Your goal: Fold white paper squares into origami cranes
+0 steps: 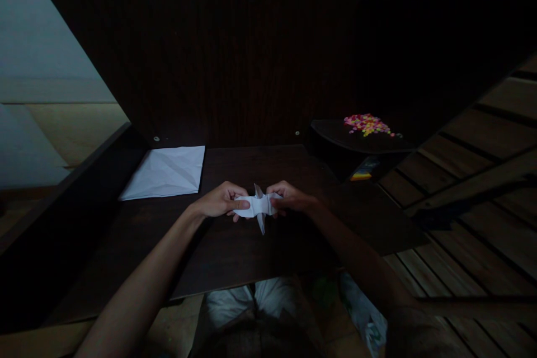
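Both of my hands hold a small white folded paper figure (pixel 259 206) just above the dark wooden desk (pixel 235 251). My left hand (pixel 221 199) pinches its left end with thumb and fingers. My right hand (pixel 288 197) pinches its right end. A pointed flap sticks up from the middle of the figure and another points down. The scene is dim.
A creased white paper sheet (pixel 165 172) lies flat at the desk's back left. A pile of small colourful pieces (pixel 366 124) sits on a dark side shelf at the right. A tall dark panel stands behind the desk. Wooden slats run along the right.
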`<state>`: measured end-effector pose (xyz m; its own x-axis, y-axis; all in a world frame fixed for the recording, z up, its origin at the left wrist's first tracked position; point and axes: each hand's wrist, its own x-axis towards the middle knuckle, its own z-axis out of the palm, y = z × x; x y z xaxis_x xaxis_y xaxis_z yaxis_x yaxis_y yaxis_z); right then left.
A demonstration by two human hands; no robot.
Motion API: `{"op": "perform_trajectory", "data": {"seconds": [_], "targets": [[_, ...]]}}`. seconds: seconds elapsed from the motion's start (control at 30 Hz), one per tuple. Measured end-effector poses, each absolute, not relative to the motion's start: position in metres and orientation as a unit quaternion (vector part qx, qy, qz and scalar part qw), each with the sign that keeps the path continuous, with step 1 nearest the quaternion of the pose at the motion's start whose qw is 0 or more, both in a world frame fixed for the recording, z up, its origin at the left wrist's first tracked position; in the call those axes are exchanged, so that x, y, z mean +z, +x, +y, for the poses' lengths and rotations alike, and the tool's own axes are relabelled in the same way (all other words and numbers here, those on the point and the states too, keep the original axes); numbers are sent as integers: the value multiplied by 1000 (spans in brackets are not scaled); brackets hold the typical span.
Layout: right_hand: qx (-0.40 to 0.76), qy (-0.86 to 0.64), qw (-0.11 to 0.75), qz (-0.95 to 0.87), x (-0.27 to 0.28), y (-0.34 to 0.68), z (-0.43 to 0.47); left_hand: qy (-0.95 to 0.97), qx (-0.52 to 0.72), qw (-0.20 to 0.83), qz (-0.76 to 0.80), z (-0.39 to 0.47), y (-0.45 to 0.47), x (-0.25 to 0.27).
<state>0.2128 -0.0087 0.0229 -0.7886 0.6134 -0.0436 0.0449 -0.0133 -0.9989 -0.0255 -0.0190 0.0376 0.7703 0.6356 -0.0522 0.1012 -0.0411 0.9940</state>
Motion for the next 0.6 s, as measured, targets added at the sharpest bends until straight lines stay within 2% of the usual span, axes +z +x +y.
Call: {"op": "perform_trajectory", "data": {"seconds": [0.6], "targets": [[700,-212,201,-652,15,209,-9,696,205,640,253,-21,-27,43]]}}
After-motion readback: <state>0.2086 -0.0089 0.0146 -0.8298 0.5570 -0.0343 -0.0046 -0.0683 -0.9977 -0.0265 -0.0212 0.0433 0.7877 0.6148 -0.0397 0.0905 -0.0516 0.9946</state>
